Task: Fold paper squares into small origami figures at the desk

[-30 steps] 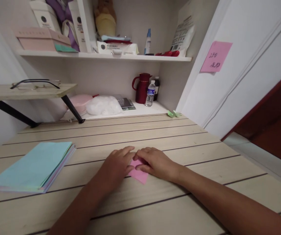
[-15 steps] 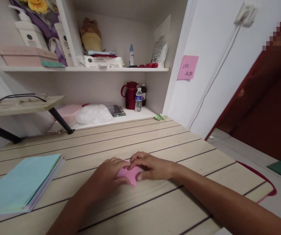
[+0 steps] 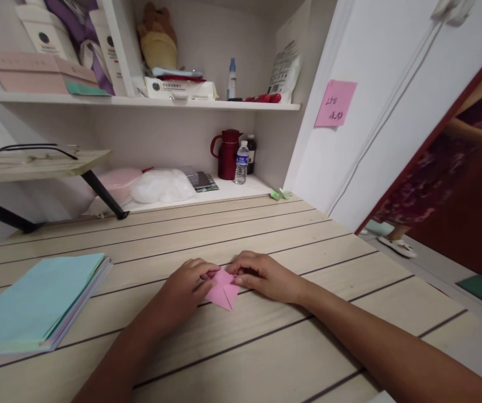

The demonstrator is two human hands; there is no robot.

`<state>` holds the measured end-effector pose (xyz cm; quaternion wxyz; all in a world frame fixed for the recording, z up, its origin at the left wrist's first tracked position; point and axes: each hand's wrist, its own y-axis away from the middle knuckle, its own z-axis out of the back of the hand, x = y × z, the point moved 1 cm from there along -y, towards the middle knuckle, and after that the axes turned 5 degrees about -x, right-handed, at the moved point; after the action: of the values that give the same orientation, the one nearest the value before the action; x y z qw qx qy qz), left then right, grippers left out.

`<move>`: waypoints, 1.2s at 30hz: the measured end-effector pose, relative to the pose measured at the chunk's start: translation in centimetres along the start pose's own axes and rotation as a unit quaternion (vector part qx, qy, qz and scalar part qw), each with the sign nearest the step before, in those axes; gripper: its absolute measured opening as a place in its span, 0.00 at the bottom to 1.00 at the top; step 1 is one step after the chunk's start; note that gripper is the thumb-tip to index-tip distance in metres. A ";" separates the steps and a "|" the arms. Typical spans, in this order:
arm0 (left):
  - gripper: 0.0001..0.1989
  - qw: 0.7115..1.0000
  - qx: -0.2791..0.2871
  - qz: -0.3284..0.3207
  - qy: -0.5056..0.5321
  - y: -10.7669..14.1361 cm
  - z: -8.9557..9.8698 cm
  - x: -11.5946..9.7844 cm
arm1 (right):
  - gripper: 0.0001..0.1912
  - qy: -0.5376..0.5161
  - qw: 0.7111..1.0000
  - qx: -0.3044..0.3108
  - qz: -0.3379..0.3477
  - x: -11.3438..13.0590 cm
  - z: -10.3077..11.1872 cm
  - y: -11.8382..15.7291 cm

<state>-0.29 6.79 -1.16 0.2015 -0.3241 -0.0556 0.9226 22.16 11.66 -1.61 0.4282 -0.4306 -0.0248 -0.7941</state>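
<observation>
A small folded piece of pink paper (image 3: 224,291) rests on the wooden tabletop, with a crease running down to its near corner. On its left edge, my left hand (image 3: 188,284) pinches the paper between thumb and fingers. From the right, my right hand (image 3: 261,275) grips the upper right edge of the same paper, its fingers curled and thumb pressed near them. The fingertips of both hands are close together at the paper's far side and partly hide that edge.
A stack of coloured paper (image 3: 43,302) lies at the left. Behind it stands a small raised shelf (image 3: 56,168) with glasses. Green folded paper (image 3: 280,194) sits at the far edge, near a bottle (image 3: 242,162) and red jug (image 3: 227,154). A person stands at the right.
The pink paper now shows a pointed, creased face toward me, and my fingers have shifted to its far edges. The camera view has tilted slightly. A person has come into view at the right.
</observation>
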 end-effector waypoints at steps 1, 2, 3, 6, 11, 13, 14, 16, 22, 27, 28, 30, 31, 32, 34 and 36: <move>0.13 1.000 0.001 0.001 -0.002 -0.1 -0.1 0.0 | 0.10 -0.006 1.000 0.003 0.000 0.1 0.0 0.0; 0.13 1.000 0.002 0.001 -0.004 -0.2 -0.1 0.0 | 0.11 -0.011 1.000 0.006 -0.001 0.2 -0.1 0.0; 0.13 1.000 0.004 0.000 -0.006 -0.2 -0.2 0.0 | 0.11 -0.013 1.000 0.006 -0.005 0.2 -0.2 0.0; 0.13 1.000 0.003 0.003 0.004 -0.3 -0.2 -0.1 | 0.12 0.007 1.000 -0.018 -0.020 -0.2 -0.8 -0.2; 0.14 0.995 0.012 0.047 0.083 0.1 0.3 -0.2 | 0.02 0.052 0.996 -0.050 -0.046 -0.5 -1.8 -0.7; 0.12 0.992 0.017 0.065 0.105 0.2 0.5 -0.2 | 0.01 0.062 0.994 -0.062 -0.058 -0.4 -2.0 -0.8; 0.10 0.992 0.016 0.067 0.106 0.2 0.5 -0.1 | 0.01 0.064 0.994 -0.068 -0.062 -0.4 -2.0 -0.8; 0.06 0.994 0.004 0.058 0.093 0.0 0.3 0.0 | 0.01 0.067 0.993 -0.073 -0.065 -0.3 -2.1 -0.7; 0.06 0.998 -0.046 0.043 0.021 -0.3 -0.9 0.2 | 0.01 0.106 0.990 -0.079 -0.052 -0.2 -2.3 -0.5; 0.09 0.995 -0.056 0.064 -0.059 -0.4 -1.5 0.1 | 0.25 0.117 0.987 -0.089 -0.061 -0.4 -2.5 -0.4; 0.09 0.993 -0.052 0.071 -0.077 -0.4 -1.6 0.0 | 0.27 0.119 0.986 -0.096 -0.065 -0.4 -2.5 -0.3; 0.09 0.988 -0.047 0.089 -0.118 -0.4 -1.5 -0.3 | 0.25 0.153 0.981 -0.106 -0.056 -0.1 -2.5 -0.2; 0.09 0.984 -0.048 0.097 -0.140 -0.4 -1.4 -0.5 | 0.22 0.181 0.977 -0.108 -0.041 0.0 -2.5 -0.2; 0.10 0.980 -0.051 0.105 -0.161 -0.4 -1.3 -0.5 | 0.18 0.211 0.972 -0.106 -0.018 0.2 -2.5 -0.1; 0.12 0.973 -0.057 0.116 -0.192 -0.3 -1.0 -0.5 | 0.10 0.257 0.962 -0.093 0.029 0.4 -2.6 -0.1; 0.13 0.969 -0.058 0.126 -0.202 -0.2 -0.6 0.0 | 0.07 0.274 0.957 -0.077 0.056 0.3 -2.8 0.0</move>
<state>0.14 6.92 -1.55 0.0487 -0.1468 -0.1075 0.9821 20.25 10.35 -3.12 0.4279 -0.2295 0.1790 -0.8557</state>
